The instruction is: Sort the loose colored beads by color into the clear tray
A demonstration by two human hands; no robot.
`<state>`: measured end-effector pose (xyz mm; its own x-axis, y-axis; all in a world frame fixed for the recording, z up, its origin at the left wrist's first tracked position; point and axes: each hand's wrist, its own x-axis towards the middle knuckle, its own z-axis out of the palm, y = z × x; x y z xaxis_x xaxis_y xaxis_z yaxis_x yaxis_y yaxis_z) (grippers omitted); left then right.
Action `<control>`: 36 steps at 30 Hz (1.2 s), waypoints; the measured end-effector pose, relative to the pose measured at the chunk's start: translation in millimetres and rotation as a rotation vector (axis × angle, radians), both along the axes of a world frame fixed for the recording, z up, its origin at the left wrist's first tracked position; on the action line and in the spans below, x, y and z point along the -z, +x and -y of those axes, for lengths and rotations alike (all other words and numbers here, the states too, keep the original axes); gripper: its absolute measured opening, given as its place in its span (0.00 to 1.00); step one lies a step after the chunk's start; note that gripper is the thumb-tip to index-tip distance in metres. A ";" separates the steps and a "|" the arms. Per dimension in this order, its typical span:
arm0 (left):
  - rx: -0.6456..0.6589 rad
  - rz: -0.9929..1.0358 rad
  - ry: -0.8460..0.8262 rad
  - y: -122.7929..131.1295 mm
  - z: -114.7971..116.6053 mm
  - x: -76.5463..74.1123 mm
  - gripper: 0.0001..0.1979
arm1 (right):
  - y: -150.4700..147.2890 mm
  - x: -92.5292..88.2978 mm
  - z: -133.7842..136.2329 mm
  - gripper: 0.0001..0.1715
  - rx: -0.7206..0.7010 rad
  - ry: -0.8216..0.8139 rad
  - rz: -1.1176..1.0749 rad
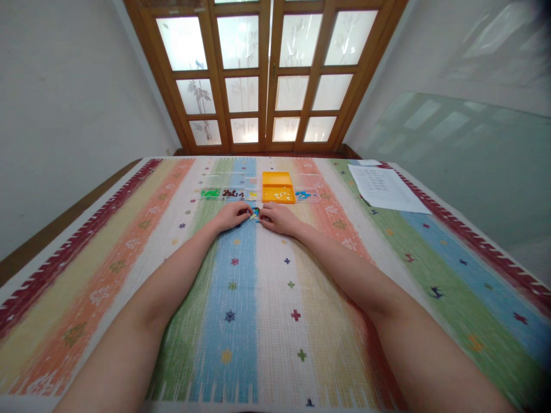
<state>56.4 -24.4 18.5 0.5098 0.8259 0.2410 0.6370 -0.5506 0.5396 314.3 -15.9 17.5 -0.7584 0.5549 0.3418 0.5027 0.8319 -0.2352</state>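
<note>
My left hand [233, 215] and my right hand [277, 218] rest close together on the striped cloth, fingers bent inward around a cluster of small coloured pieces [255, 214]. The fingertips of both hands touch or nearly touch these pieces; what each one holds is too small to make out. Just beyond them stands an open orange box [278, 179] with small white pieces inside. Clear compartments beside it hold green pieces [210, 194] and dark brown pieces [233, 193] on the left, and blue pieces [303, 195] on the right.
A striped tablecloth [232, 344] covers the table. Printed paper sheets [387, 188] lie at the back right. Behind the table are wooden doors [269, 74] with frosted panes, and a pale glass panel [473, 172] leans along the right side.
</note>
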 end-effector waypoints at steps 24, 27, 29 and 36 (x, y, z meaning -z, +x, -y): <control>0.036 0.047 -0.029 -1.5 1.1 0.0 0.14 | -0.6 0.2 3.0 0.10 -0.078 -0.027 -0.051; 0.064 0.043 -0.012 -2.2 0.5 -0.6 0.13 | -0.9 0.4 2.4 0.09 -0.080 -0.038 -0.054; 0.069 0.035 -0.013 -2.5 0.3 -1.3 0.13 | -1.2 -0.2 2.2 0.08 -0.080 -0.050 -0.052; 0.058 0.023 -0.028 -2.2 0.4 -2.1 0.12 | -2.6 1.1 0.7 0.08 -0.090 -0.092 -0.088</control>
<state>54.2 -24.8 20.6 0.5512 0.8018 0.2308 0.5917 -0.5706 0.5694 311.7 -16.6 16.4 -0.7760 0.5180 0.3599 0.4012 0.8457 -0.3519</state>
